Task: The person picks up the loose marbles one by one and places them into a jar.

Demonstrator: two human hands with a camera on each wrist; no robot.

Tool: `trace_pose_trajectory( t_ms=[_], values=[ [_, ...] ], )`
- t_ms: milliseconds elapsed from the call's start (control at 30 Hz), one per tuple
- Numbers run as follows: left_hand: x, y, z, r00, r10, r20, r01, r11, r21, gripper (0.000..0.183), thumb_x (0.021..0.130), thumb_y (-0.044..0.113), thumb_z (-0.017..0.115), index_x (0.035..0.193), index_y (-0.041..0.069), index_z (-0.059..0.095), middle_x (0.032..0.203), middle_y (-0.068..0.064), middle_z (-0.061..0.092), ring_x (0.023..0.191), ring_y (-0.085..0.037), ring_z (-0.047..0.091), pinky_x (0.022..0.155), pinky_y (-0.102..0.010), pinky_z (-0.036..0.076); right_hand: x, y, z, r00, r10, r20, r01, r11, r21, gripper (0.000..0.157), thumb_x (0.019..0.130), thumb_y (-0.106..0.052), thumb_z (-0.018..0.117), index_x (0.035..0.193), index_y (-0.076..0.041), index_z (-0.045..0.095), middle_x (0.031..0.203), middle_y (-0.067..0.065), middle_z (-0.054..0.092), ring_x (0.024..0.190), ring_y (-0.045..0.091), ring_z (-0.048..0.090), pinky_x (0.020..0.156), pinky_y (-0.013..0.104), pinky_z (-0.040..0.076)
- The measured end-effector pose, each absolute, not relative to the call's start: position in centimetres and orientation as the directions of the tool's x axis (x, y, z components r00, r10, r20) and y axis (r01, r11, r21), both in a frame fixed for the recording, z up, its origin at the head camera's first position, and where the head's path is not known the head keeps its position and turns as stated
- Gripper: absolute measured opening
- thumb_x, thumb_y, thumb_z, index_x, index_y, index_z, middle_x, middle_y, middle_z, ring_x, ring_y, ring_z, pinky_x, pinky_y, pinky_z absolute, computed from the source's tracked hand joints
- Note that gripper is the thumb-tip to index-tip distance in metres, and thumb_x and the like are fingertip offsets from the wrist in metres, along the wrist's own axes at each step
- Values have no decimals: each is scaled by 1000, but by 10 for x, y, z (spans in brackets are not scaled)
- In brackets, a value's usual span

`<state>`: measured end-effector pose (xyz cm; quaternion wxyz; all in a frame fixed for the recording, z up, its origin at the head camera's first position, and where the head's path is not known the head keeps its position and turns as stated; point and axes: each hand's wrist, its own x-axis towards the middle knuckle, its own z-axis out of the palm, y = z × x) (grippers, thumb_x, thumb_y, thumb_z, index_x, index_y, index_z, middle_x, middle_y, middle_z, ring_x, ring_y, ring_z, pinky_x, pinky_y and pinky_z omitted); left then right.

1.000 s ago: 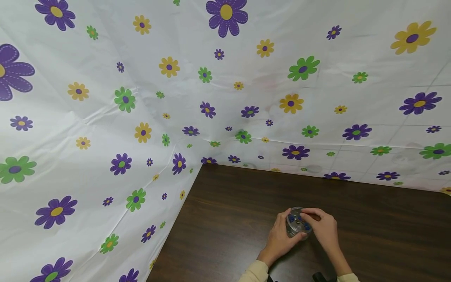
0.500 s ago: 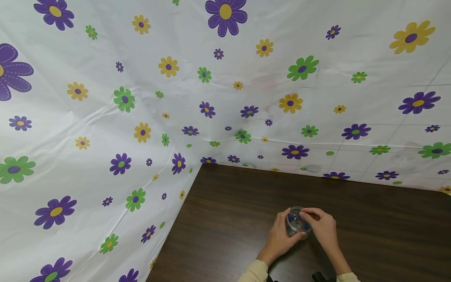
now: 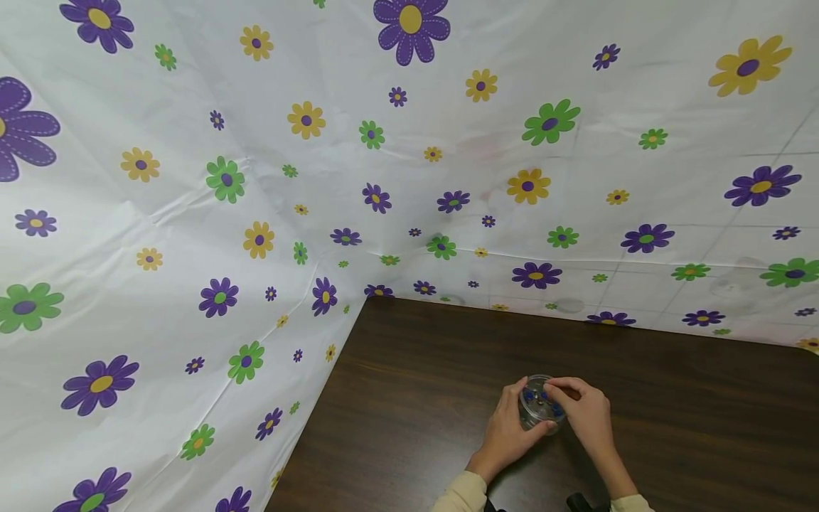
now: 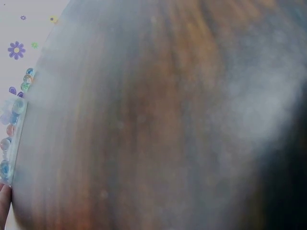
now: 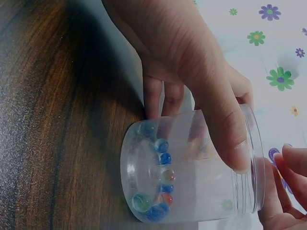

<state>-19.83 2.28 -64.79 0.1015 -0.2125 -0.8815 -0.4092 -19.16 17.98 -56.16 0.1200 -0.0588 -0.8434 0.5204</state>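
A clear, round plastic jar (image 3: 541,407) stands on the dark wooden table with several glass marbles (image 5: 165,179) around its bottom, blue, green and reddish. My left hand (image 3: 510,427) grips it from the left, with the thumb along the near wall by the threaded neck and the fingers behind. My right hand (image 3: 586,412) is over the jar's top at the right, fingers bent and thumb tip above the mouth. In the right wrist view its fingertips (image 5: 293,160) show close by the rim; I cannot tell whether they hold anything. The left wrist view catches only the jar's edge (image 4: 19,139).
The brown wood-grain table (image 3: 409,398) stretches away on both sides of the jar. A white flowered cloth (image 3: 192,284) hangs behind it and to the left. A dark object (image 3: 579,503) lies by the right sleeve at the bottom edge.
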Motion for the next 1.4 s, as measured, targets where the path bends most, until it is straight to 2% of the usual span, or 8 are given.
trace_pose_trajectory(
  t_ms=[300, 533, 833, 1033, 1200, 1400],
  values=[
    [-197, 24, -647, -894, 291, 342, 449, 584, 677, 81, 95, 52, 71, 158, 22, 30, 143, 0, 50, 125, -15, 57, 95, -34, 52, -193, 181, -562, -967, 222, 127, -11, 460, -888, 18, 93, -15, 79, 104, -1, 79, 102, 15, 77, 78, -6, 62, 67, 11, 46],
    [-197, 24, -646, -888, 291, 355, 459, 582, 671, 81, 95, 51, 72, 158, 21, 30, 143, -1, 51, 125, -15, 57, 96, -33, 52, -190, 181, -559, -966, 221, 132, -37, 390, -920, 21, 95, -14, 77, 107, 4, 77, 100, 17, 77, 77, -4, 66, 68, 11, 49],
    [-199, 24, -647, -886, 292, 361, 464, 581, 668, 81, 95, 50, 73, 158, 22, 30, 143, -1, 50, 126, -15, 57, 97, -33, 51, -191, 184, -560, -967, 229, 114, -41, 301, -953, 22, 97, -10, 74, 108, 8, 74, 96, 16, 77, 76, 8, 74, 71, 21, 57],
    [-199, 24, -647, -881, 292, 371, 472, 579, 665, 81, 94, 50, 73, 157, 21, 31, 142, -2, 51, 125, -14, 57, 97, -32, 51, -192, 186, -562, -959, 253, 129, -47, 304, -952, 15, 96, -4, 73, 106, 7, 75, 97, 21, 76, 77, 17, 76, 69, 18, 56],
    [-199, 24, -647, -876, 289, 387, 481, 586, 652, 81, 94, 49, 74, 157, 20, 32, 142, -2, 52, 126, -15, 57, 97, -32, 51, -193, 190, -566, -946, 291, 142, -52, 296, -954, 14, 96, -5, 73, 104, 7, 75, 96, 21, 76, 74, 11, 74, 67, 19, 56],
    [-198, 24, -647, -880, 282, 381, 472, 590, 655, 81, 93, 49, 75, 157, 20, 32, 143, -2, 52, 126, -15, 57, 96, -32, 51, -194, 199, -571, -920, 363, 151, -37, 303, -952, 14, 95, -4, 74, 104, 8, 76, 86, 4, 77, 69, 2, 70, 65, 17, 55]
  ],
)
